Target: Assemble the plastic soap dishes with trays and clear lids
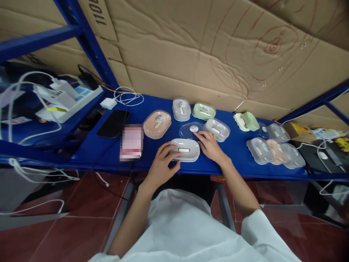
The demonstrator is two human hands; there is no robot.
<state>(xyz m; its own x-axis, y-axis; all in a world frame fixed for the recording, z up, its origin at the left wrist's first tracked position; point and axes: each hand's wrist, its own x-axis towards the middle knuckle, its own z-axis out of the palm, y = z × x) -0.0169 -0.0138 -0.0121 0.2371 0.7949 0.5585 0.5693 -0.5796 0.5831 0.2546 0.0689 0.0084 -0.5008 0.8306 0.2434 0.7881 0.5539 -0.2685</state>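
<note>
A light grey oval soap dish, uncovered, lies near the front edge of the blue table with a small cream-coloured bar in its middle. My left hand has its curved fingers and thumb around the dish's left end. Just behind the dish a clear lid with a round label lies flat. My right hand is at the dish's right end, its index finger stretched out onto the lid's right edge. Behind that hand sits a grey covered soap dish.
Around stand a peach covered dish, a grey one and a green one. Several more dishes are at right. At left lie a black phone, a lit-screen phone and a white charger. A cardboard wall rises behind.
</note>
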